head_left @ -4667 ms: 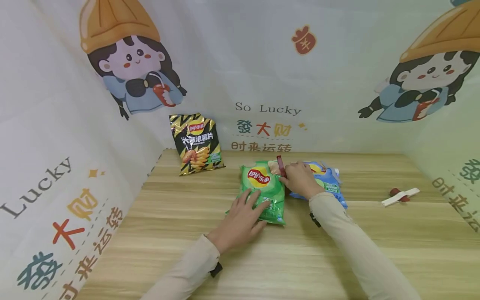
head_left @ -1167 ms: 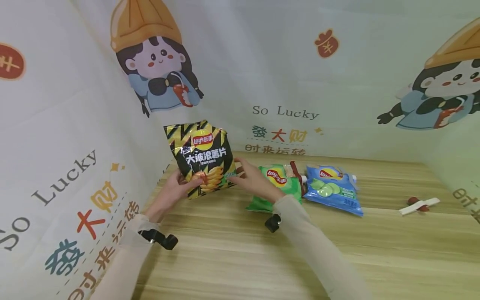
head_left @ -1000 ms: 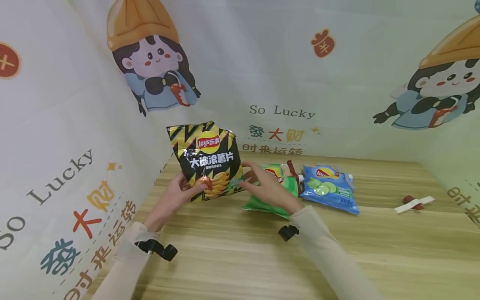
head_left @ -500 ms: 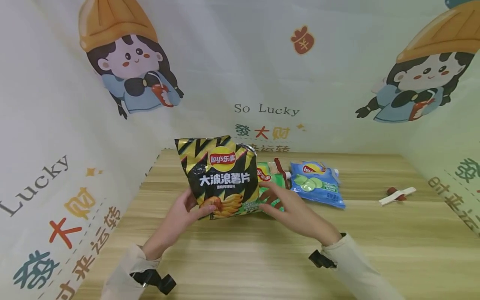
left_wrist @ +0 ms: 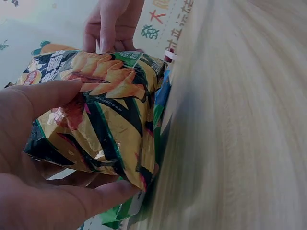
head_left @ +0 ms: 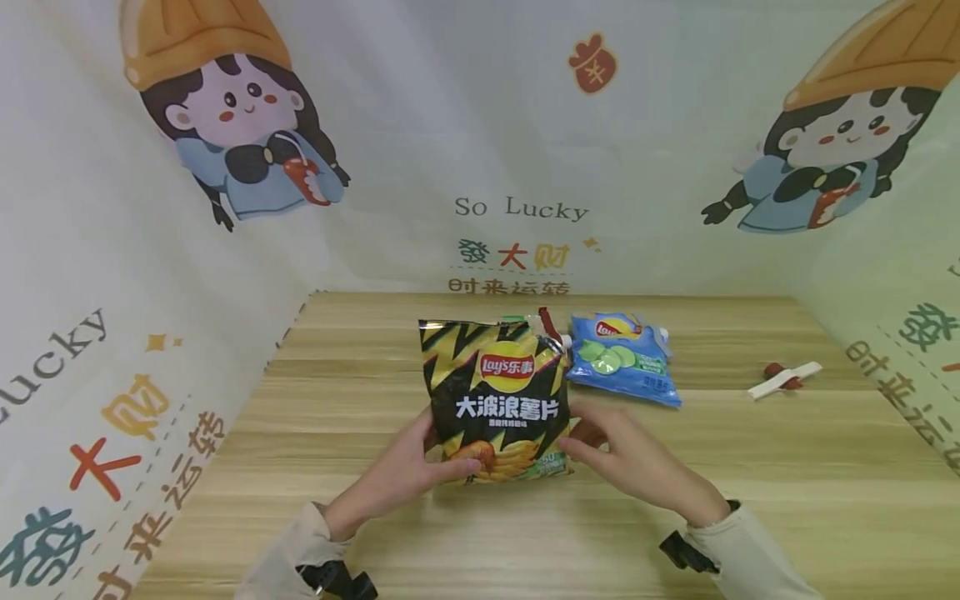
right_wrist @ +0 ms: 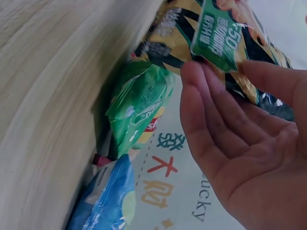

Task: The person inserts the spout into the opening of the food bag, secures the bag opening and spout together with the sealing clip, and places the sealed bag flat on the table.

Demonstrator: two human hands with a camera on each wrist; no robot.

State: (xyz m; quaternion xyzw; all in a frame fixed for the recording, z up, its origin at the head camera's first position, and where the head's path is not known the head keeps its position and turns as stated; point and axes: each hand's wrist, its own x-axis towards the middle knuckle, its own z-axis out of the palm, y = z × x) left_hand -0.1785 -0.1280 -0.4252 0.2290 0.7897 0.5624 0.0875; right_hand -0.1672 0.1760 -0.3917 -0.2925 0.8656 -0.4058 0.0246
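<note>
A black-and-yellow Lay's potato chip bag [head_left: 498,417] is held up in front of the person, its printed face toward the head camera. My left hand [head_left: 408,467] grips its lower left side, thumb across the front; in the left wrist view the other fingers support the bag [left_wrist: 110,105] from behind and below. The right hand [head_left: 630,454] pinches the lower right edge; the right wrist view shows that hand [right_wrist: 240,139] with thumb and fingers on either side of the edge. Behind it lies a green chip bag [right_wrist: 139,105], mostly hidden in the head view, with a dark red clip [head_left: 550,323] at its top right.
A blue chip bag [head_left: 626,358] lies right of the green one, a small white piece at its upper right. Farther right, a white strip-shaped clip [head_left: 784,381] crosses a dark red piece on the wooden table [head_left: 315,417]. Printed cloth [head_left: 450,125] encloses the back and sides.
Earlier the hands were on the green bag and its clip, while the black bag leaned at the back left. Both hands have since carried the black bag right and nearer, in front of the green bag.
</note>
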